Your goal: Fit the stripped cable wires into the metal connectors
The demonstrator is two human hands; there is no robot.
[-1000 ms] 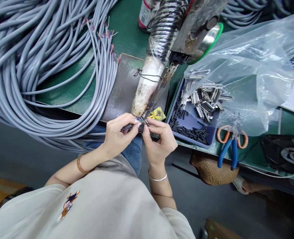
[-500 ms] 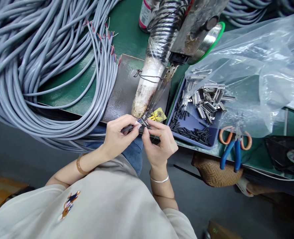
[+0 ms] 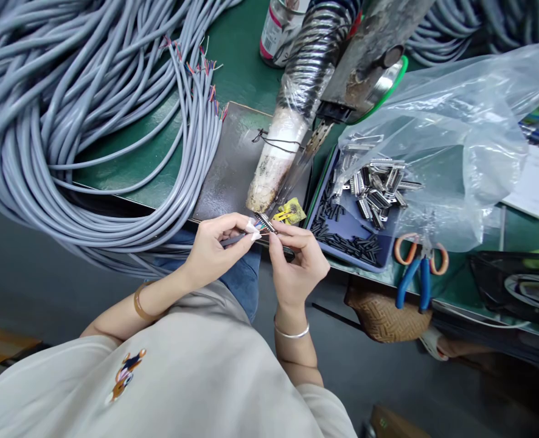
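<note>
My left hand (image 3: 217, 248) is closed on a grey cable (image 3: 232, 239), its fingertips pinching thin coloured wires (image 3: 259, 226) at the stripped end. White coverings show on its thumb and finger. Opposite, my right hand (image 3: 299, 258) is closed, thumb and finger pinching the end of a small metal multi-pin connector (image 3: 264, 221). The wires meet the connector's pin side; whether each is joined is too small to tell. Just above both hands are the soldering iron (image 3: 292, 173) and a stained white hose end (image 3: 267, 176). A yellow sponge (image 3: 293, 212) lies beside the right fingertips.
Bundled grey cables (image 3: 114, 121) fill the left of the bench. To the right, a blue tray (image 3: 383, 258) holds connectors (image 3: 379, 185) and black sleeves (image 3: 356, 243) under a plastic bag (image 3: 470, 140). Blue-handled pliers (image 3: 415, 277) hang over the bench edge. A solder spool (image 3: 395, 85) sits behind.
The view has shifted slightly, moving the bench items in the picture. The connector is turned so more of it shows between my hands, which keep their grip.
</note>
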